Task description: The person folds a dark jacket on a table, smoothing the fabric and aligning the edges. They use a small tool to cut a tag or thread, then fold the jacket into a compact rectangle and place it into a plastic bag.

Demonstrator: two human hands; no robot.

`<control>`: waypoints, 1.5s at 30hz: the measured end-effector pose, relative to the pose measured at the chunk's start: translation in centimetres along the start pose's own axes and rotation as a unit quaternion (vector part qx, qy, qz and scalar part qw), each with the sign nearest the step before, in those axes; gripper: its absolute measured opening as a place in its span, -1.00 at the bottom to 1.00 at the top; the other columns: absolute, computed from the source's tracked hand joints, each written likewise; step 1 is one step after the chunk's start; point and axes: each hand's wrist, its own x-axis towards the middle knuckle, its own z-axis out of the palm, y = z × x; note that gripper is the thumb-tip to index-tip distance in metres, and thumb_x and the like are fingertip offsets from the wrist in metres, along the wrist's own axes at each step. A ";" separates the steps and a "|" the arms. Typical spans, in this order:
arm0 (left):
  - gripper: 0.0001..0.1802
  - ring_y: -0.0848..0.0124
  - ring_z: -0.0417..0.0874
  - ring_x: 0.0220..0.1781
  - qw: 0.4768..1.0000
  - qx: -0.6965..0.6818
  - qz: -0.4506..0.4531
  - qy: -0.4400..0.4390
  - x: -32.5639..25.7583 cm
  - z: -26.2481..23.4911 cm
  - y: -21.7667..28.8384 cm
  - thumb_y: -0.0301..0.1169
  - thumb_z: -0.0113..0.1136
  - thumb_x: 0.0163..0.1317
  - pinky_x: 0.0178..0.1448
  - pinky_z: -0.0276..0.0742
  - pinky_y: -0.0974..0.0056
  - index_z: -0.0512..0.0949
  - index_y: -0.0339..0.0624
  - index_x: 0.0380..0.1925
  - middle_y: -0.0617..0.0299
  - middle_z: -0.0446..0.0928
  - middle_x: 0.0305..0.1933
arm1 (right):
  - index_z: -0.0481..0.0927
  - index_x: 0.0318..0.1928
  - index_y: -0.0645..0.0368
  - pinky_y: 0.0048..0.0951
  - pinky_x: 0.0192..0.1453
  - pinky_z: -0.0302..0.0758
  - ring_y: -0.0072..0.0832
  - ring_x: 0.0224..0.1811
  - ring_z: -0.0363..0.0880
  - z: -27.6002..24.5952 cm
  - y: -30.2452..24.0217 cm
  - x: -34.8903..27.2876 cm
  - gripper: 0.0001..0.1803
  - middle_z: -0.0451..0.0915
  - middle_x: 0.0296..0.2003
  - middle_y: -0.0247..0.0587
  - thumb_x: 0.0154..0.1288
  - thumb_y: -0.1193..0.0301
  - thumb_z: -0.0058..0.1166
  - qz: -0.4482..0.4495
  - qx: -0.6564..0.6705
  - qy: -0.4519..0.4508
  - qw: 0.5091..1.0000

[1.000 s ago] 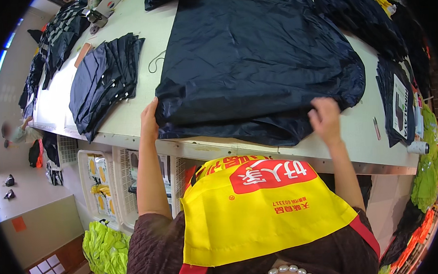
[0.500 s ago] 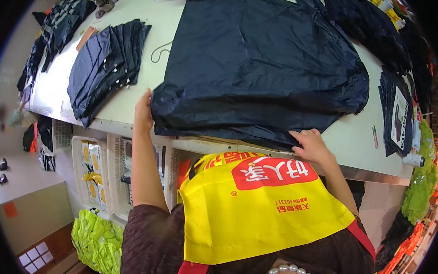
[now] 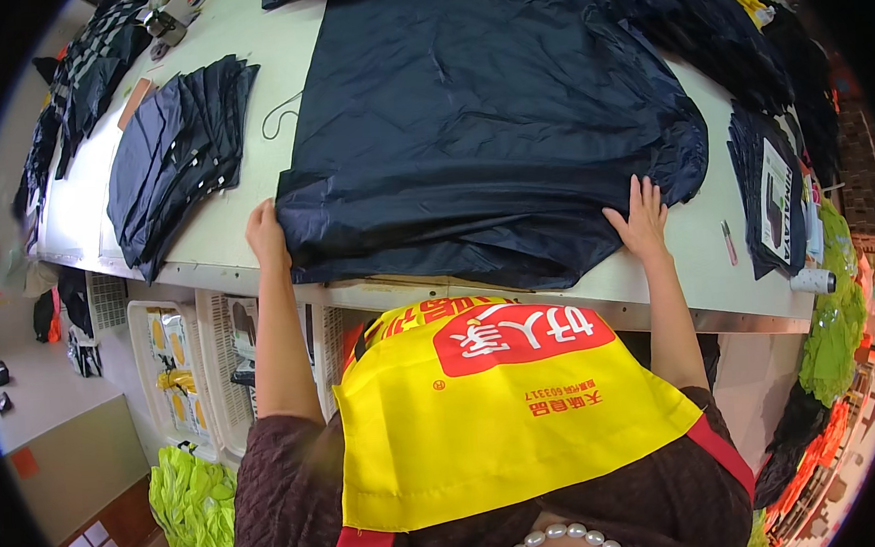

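Observation:
A large piece of dark navy fabric (image 3: 478, 111), thin and slightly shiny, lies spread over the white table (image 3: 218, 249). Its near part is bunched in loose folds and reaches the table's front edge. My left hand (image 3: 267, 236) is at the left edge of the fabric, fingers bent and closed at the border; the fingertips are partly hidden. My right hand (image 3: 641, 221) rests flat on the near right part of the cloth, its fingers stretched out and apart.
A fanned stack of dark pieces (image 3: 182, 154) lies at the left, beside a thin cord (image 3: 280, 118). At the right are packaged dark goods (image 3: 768, 193), small pink-handled snips (image 3: 729, 243) and a thread spool (image 3: 812, 281). White crates (image 3: 168, 375) stand below the table.
My right hand has moved from the fabric's near edge up and right, and its fingers have spread flat. The near folds lie smoother. The whole view has shifted slightly.

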 end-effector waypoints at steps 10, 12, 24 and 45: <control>-0.52 0.04 0.40 0.20 0.801 0.351 0.400 -0.273 -7.5 0.6 2.4 -0.20 0.17 0.19 0.28 0.25 0.06 0.46 -0.18 0.07 -0.02 0.44 0.13 | 0.50 0.05 0.20 -0.04 0.35 0.12 -0.06 0.30 0.25 0.9 -10.5 -7.7 -0.56 0.44 0.13 -0.01 0.09 0.47 0.13 -0.279 0.123 0.040 0.952; -0.49 0.02 0.41 0.19 0.801 0.369 0.356 -0.309 -6.4 0.4 2.7 -0.15 0.14 0.21 0.27 0.27 0.09 0.44 -0.18 0.10 -0.05 0.45 0.13 | 0.54 -0.03 0.20 -0.01 0.35 0.10 -0.11 0.23 0.36 0.2 -10.3 -7.5 -0.64 0.54 0.02 -0.09 0.09 0.61 0.03 -0.248 0.241 0.070 0.936; -0.08 -0.01 0.24 0.34 0.719 0.407 0.388 -0.407 -7.1 -5.1 3.6 -0.34 0.28 -0.10 0.37 0.16 0.08 0.11 -0.23 0.33 -0.13 0.24 0.31 | 0.28 0.27 0.12 0.05 0.43 -0.08 -0.09 0.44 -0.02 -5.9 -3.5 -9.3 -0.16 0.14 0.34 -0.01 -0.19 0.49 0.15 -0.285 0.073 -0.066 0.953; -0.61 0.52 0.52 -0.33 0.926 0.223 0.116 -0.281 4.1 1.0 3.6 -0.44 0.31 0.03 -0.19 0.42 0.42 0.54 -0.28 -0.09 0.29 0.56 -0.38 | 0.44 -0.38 0.37 -0.22 -0.30 0.38 0.02 -0.43 0.45 -2.1 -0.3 -2.1 -0.58 0.48 -0.46 0.21 0.28 0.17 0.07 -0.017 0.230 -0.133 0.964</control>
